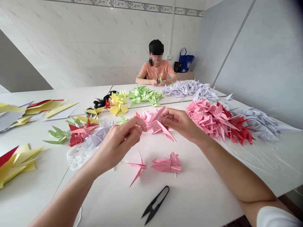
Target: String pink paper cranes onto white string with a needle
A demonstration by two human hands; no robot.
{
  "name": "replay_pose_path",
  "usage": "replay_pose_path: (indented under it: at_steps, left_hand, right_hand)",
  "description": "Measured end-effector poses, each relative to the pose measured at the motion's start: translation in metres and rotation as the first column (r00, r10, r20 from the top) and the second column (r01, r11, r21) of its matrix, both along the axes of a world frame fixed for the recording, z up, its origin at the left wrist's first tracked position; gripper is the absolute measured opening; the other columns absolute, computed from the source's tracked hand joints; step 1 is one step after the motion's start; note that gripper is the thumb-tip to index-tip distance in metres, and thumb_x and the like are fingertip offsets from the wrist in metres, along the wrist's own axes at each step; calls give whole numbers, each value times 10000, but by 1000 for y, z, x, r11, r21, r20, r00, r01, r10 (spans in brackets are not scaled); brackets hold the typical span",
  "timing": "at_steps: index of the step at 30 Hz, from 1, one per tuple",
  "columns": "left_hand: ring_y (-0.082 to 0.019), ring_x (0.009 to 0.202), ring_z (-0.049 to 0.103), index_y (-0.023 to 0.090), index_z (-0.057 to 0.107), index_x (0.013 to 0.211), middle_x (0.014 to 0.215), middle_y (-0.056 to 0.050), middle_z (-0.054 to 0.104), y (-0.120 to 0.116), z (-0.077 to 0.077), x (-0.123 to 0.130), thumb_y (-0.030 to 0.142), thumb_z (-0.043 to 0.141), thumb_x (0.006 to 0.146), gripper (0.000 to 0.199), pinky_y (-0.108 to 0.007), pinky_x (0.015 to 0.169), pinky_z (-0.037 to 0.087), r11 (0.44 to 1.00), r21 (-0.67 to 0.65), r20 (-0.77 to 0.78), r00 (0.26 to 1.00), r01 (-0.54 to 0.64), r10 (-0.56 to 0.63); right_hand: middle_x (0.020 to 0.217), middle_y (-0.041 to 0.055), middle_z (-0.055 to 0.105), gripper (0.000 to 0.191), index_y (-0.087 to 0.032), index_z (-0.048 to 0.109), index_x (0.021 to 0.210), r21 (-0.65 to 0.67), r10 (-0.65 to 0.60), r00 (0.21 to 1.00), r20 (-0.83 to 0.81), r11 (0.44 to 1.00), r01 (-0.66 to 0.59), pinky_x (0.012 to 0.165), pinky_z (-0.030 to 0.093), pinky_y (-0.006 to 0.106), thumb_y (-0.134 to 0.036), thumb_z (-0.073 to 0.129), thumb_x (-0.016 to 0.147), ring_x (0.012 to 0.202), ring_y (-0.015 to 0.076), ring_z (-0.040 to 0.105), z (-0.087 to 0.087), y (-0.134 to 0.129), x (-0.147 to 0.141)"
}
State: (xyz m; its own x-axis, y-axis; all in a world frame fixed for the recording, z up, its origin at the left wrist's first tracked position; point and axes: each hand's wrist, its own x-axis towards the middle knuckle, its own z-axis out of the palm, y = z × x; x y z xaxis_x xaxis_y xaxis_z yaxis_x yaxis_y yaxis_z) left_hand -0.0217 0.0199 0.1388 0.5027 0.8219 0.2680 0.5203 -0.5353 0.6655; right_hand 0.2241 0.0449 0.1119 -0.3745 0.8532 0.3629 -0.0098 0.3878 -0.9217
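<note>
Head view. The left hand and the right hand are hovering over a white table, their fingers curling toward each other in a pinching pose. Whether they are grasping a fine thread or nothing cannot be told. A cluster of pink paper cranes is sitting just beyond the fingertips. Nearer the person, a slender pink crane and a plump pink crane are lying apart from the cluster, with black thread snips below them. Much folded work is lying in heaps: pink and red cranes, pale lilac cranes, green cranes and yellow cranes. Loose white strings are trailing at right. Across the table, a seated co-worker is holding a small green crane.
</note>
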Motion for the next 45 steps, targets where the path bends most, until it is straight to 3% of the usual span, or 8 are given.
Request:
replay_pose_path:
  at_steps: [11,20,23,26,29,32,38,45]
  left_hand:
    - [-105,480,304,228,582,998,541,78,373,-10,4,9,282,392,1027,199,-235,493,250,994,92,-44,997,-56,60]
    - [-109,488,269,223,553,928,538,79,335,-12,6,12,273,400,1012,182,-231,494,232,991,108,-82,993,-80,89]
    - [-113,492,232,229,512,943,524,93,281,-13,7,15,248,401,1004,128,-226,491,214,988,104,-86,989,-113,122]
    - [-111,476,228,235,462,1032,524,106,291,-13,5,16,226,397,998,74,-228,488,211,987,106,-44,991,-120,125]
    - [-110,477,244,234,437,1130,544,104,338,-11,0,15,182,406,978,164,-223,481,224,993,88,-6,997,-81,82]
    - [-111,491,285,246,412,1208,584,88,420,-8,-4,12,161,426,961,261,-213,481,256,997,52,24,999,-48,47]
    - [-113,491,308,259,379,1280,602,87,431,-6,-9,10,139,450,940,368,-219,494,269,999,47,17,1000,-24,24]
    - [-130,493,300,237,426,1238,566,95,384,-5,-10,14,170,410,964,283,-248,532,291,996,90,-87,996,14,-6]
  right_hand:
    - [741,-6,595,286,-161,634,885,-132,40,998,-45,990,-46,593,475,228,-434,708,925,634,103,564,-2,-1,-5]
    - [734,-9,606,271,-164,635,878,-87,17,1000,-22,996,-19,596,499,225,-420,704,932,637,101,579,-1,-2,-6]
    - [766,5,641,231,-170,647,895,-22,-31,999,-23,999,30,627,532,233,-391,696,940,671,111,616,-2,-4,-9]
    - [795,13,670,181,-184,642,894,129,-137,990,-21,982,139,653,554,245,-352,676,950,695,122,650,-4,-10,-13]
    - [797,12,686,123,-197,625,862,365,-262,963,69,905,220,644,544,240,-265,628,964,693,123,651,-4,-18,-16]
    - [780,4,686,115,-208,601,843,526,-351,923,158,821,223,608,519,230,-201,593,957,676,122,635,-4,-24,-17]
    - [774,-9,659,133,-208,569,825,596,-402,890,217,776,206,635,493,240,-142,565,940,670,118,596,-1,-28,-15]
    - [752,7,595,166,-186,596,809,668,-428,858,286,730,142,649,427,257,-159,575,971,711,140,538,4,-27,-17]
